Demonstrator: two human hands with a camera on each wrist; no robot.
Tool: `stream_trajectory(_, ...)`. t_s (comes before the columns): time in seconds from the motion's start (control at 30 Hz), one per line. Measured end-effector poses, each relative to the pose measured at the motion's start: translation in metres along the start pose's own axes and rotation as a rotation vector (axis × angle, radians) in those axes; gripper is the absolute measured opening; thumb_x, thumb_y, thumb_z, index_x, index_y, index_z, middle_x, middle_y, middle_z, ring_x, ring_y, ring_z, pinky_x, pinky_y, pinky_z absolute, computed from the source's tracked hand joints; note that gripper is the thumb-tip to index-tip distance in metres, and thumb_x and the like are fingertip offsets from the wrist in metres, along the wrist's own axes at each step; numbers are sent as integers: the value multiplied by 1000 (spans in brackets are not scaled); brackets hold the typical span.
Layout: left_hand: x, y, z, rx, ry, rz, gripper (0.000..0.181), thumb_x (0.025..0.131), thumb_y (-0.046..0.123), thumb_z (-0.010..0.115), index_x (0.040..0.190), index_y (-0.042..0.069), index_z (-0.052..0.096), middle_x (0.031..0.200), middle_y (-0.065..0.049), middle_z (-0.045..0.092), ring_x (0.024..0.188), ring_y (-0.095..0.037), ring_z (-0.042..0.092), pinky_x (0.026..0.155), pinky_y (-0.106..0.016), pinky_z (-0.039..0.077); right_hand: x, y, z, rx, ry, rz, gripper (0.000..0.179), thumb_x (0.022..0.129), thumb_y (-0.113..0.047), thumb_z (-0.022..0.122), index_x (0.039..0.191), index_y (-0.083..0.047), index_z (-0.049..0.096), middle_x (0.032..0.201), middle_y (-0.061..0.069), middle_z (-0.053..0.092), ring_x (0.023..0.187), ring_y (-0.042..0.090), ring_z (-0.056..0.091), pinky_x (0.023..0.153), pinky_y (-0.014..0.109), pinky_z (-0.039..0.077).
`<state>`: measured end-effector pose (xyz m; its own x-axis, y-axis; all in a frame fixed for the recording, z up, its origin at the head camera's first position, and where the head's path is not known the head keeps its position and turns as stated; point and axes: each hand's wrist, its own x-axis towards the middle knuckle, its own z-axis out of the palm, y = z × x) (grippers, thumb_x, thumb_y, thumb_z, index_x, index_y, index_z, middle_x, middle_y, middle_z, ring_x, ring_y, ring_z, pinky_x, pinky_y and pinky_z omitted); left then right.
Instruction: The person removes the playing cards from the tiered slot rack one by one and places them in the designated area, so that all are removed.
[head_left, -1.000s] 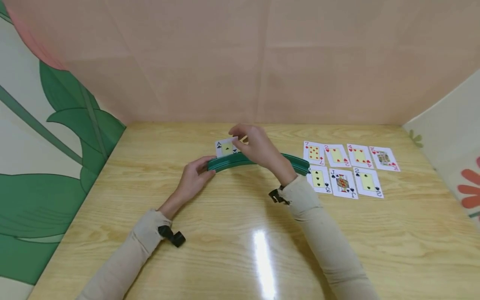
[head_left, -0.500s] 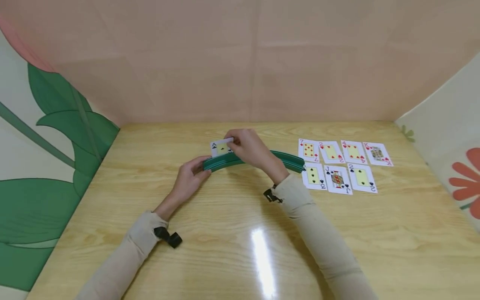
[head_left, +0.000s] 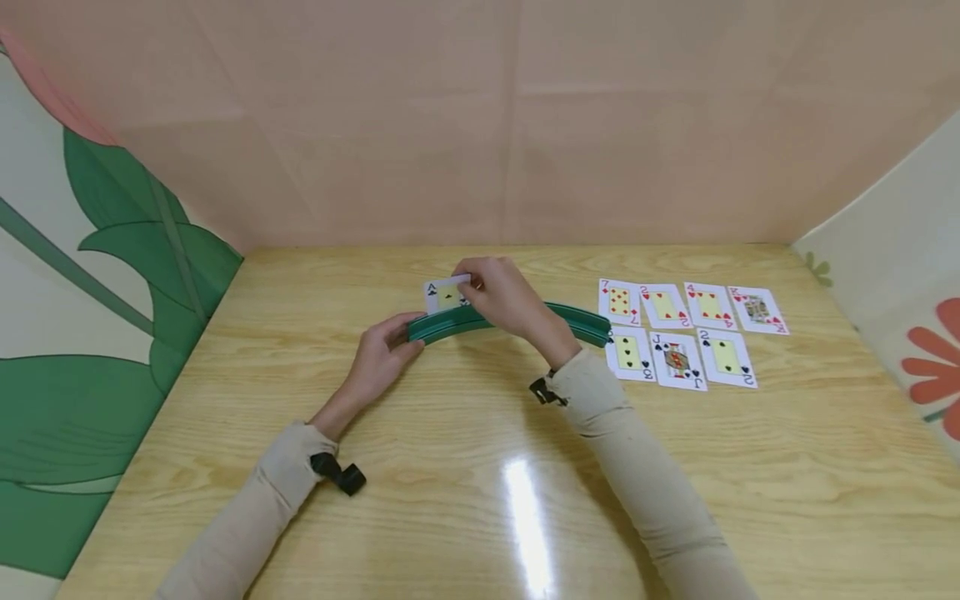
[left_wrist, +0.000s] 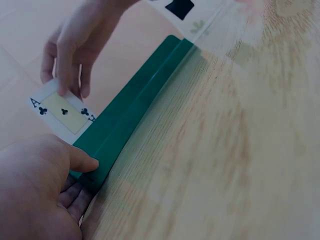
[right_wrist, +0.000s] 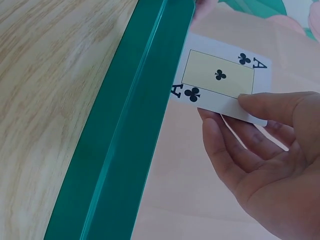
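Note:
A curved green card holder point(head_left: 450, 321) stands on the wooden table, its left end gripped between the thumb and fingers of my left hand point(head_left: 378, 354). The ace of clubs point(right_wrist: 220, 75) rises upright from the holder near that end, with its lower edge hidden by the green wall. My right hand point(head_left: 506, 300) pinches the card's upper corner, thumb on the printed face and fingers behind. In the left wrist view the same ace point(left_wrist: 62, 111) leans just beyond my left thumb point(left_wrist: 82, 161).
Two rows of face-up cards lie to the right of the holder: red ones such as the seven of diamonds point(head_left: 619, 302) behind, and spades such as the jack point(head_left: 678, 360) in front. The nearest spade touches or sits close to the holder's right end. A pink wall covering point(head_left: 510, 125) backs the table.
A second ago my right fingers were looser at the ace's corner; now they pinch it. The card has barely moved. My left hand keeps its grip on the holder, and the view has shifted slightly.

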<state>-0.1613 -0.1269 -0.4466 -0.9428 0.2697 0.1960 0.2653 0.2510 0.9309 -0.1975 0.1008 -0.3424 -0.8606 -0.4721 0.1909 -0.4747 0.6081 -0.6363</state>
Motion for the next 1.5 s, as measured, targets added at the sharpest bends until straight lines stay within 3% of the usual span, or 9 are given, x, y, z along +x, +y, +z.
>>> stream_trajectory(0.1, -1, 5, 0, -2, 1, -1, 37, 95, -2, 64, 132, 4, 61, 132, -15, 62, 123, -26, 59, 105, -41, 48, 0, -1, -1, 3, 3, 2, 19, 100, -8, 59, 115, -3, 70, 109, 12, 71, 93, 20, 68, 76, 33, 59)
stream_trajectory(0.6, 0, 0, 1, 30, 15, 18, 36, 94, -1, 65, 130, 6, 64, 129, -11, 65, 120, -24, 61, 103, -39, 49, -3, -7, -13, 10, 43, 2, 21, 100, -10, 59, 118, -2, 68, 107, 12, 70, 89, 19, 66, 75, 34, 58)
stream_trajectory(0.87, -1, 1, 1, 34, 14, 1, 36, 95, 1, 66, 130, 9, 64, 129, -10, 66, 120, -23, 61, 104, -40, 48, -6, -8, -20, 69, 154, -103, 46, 100, -6, 58, 143, -15, 46, 83, 8, 63, 73, 19, 57, 65, 32, 50)
stream_trajectory(1.17, -2, 2, 1, 25, 12, -1, 37, 94, 1, 65, 130, 8, 63, 130, -10, 65, 122, -24, 60, 105, -39, 47, -8, -15, -23, 98, 251, -181, 9, 100, -6, 58, 107, -6, 64, 91, 7, 66, 72, 16, 58, 64, 29, 51)
stream_trajectory(1.5, -1, -1, -1, 31, 21, 12, 36, 95, 0, 65, 130, 9, 64, 129, -10, 66, 121, -23, 61, 104, -40, 48, -21, -21, -25, 112, 346, -179, 12, 100, -4, 58, 106, -3, 68, 99, 8, 69, 83, 17, 64, 71, 31, 56)
